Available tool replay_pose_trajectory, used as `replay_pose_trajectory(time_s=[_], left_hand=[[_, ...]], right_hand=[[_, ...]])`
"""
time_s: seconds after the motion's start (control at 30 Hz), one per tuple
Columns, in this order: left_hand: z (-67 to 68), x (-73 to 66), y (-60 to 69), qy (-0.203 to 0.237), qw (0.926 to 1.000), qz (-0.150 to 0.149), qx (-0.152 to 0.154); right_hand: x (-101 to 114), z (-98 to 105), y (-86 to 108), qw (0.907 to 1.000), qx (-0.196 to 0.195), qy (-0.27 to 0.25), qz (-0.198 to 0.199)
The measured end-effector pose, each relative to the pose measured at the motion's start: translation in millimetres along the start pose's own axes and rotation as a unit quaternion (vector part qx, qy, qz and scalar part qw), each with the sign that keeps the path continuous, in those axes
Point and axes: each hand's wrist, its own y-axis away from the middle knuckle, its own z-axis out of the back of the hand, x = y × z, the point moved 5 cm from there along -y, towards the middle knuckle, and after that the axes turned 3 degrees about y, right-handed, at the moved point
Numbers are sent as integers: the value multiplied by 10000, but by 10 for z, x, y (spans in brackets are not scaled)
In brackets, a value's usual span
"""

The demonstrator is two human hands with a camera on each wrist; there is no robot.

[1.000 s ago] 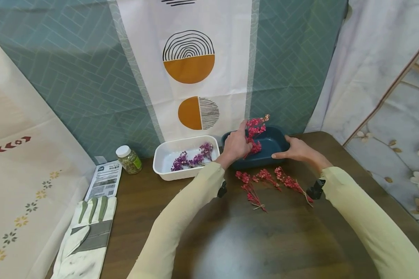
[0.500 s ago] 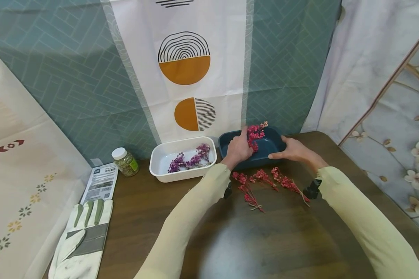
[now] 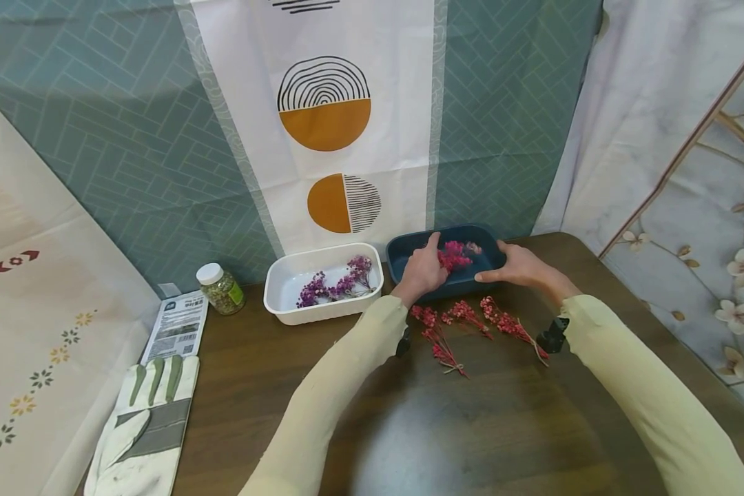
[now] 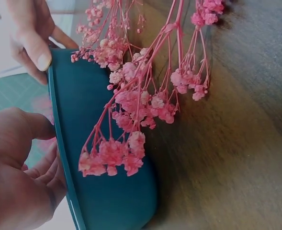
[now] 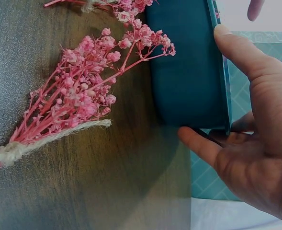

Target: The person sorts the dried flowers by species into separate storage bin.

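In the head view my left hand [image 3: 423,271] reaches over the near rim of the dark blue tray [image 3: 479,238], gripping a pink flower sprig [image 3: 452,255] that lies low inside it. The left wrist view shows thumb and fingers of the left hand [image 4: 16,167] curled just past the tray wall [image 4: 112,201], the sprig mostly hidden behind it. My right hand [image 3: 523,267] holds the tray's right end, thumb on the near rim; in the right wrist view the right hand [image 5: 270,120] wraps the tray's corner. Three pink sprigs [image 3: 441,344] lie on the table before the tray.
Left of the blue tray stands a white tray [image 3: 293,315] holding purple flowers [image 3: 313,291]. Further left are a white-capped jar [image 3: 224,293], a printed packet [image 3: 176,324] and a work glove [image 3: 151,427]. Fabric hangs behind the table.
The pink sprig has gone from standing above the tray rim to lying lower inside, lowered by my left hand. My right hand keeps its hold on the tray. The head view has shifted slightly.
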Motion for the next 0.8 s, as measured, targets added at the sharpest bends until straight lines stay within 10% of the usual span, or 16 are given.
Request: replay_pose_trajectory(time_s=[0.47, 0.8], left_hand=[[313, 27, 336, 218, 9897, -704, -1227], [426, 42, 801, 883, 9798, -568, -1704]], right_hand=[[27, 32, 14, 10000, 46, -2, 45], [14, 9, 25, 10000, 72, -30, 45]])
